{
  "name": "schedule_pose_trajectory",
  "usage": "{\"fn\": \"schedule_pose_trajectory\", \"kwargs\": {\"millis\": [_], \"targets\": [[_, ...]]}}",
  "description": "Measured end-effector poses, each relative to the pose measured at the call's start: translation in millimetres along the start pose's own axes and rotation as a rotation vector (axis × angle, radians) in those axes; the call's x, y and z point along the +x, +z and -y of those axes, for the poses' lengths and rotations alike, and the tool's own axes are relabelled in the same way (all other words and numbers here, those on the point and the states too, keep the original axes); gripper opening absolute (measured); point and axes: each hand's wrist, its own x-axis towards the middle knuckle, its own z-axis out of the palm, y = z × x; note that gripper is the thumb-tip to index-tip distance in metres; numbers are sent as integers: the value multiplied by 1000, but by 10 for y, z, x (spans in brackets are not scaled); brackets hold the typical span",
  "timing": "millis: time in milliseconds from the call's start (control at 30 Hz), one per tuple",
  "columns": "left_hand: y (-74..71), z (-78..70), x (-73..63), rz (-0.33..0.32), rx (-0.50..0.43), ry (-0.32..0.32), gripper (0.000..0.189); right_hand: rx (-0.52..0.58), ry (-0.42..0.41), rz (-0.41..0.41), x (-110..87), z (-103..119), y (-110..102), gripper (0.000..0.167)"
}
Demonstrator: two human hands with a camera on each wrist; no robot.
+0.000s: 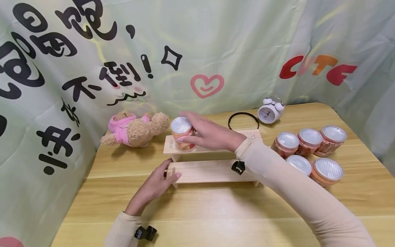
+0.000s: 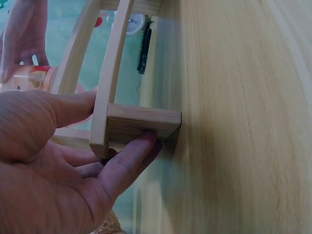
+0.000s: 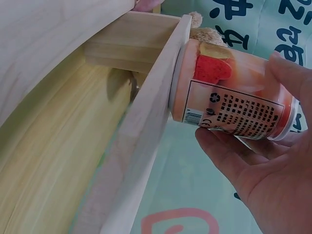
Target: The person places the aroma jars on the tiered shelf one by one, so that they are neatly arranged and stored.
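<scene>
My right hand (image 1: 205, 132) grips an orange-pink can (image 1: 181, 128) with a silver lid at the left end of the upper board of a two-step wooden rack (image 1: 205, 171). In the right wrist view the base of the can (image 3: 229, 90) meets the board's top, and fingers and thumb wrap its sides. My left hand (image 1: 155, 183) holds the left end of the lower step. The left wrist view shows its thumb over the board and its fingers (image 2: 129, 163) against the wooden end support (image 2: 144, 122).
Several matching cans (image 1: 328, 168) stand right of the rack. A plush bear (image 1: 139, 132) in pink lies at the back left. Behind the rack are a black hairband (image 1: 243, 114) and a white alarm clock (image 1: 268, 113). A printed curtain (image 1: 240, 44) hangs behind the wooden table (image 1: 216, 212).
</scene>
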Motion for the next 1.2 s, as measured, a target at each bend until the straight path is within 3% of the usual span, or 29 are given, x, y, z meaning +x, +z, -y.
{"fn": "schedule_pose_trajectory", "kwargs": {"millis": [167, 500, 1033, 1200], "targets": [[-3, -9, -7, 2, 3, -14, 66, -23, 12, -13, -72, 10, -48, 78], [-13, 0, -17, -6, 0, -16, 65, -72, 135, -40, -463, -9, -235, 85], [4, -11, -27, 4, -13, 1, 64, -52, 208, -224, -1358, -86, -584, 79], [15, -20, -17, 2, -20, 0, 63, -123, 211, -313, -1673, -102, -720, 81]]}}
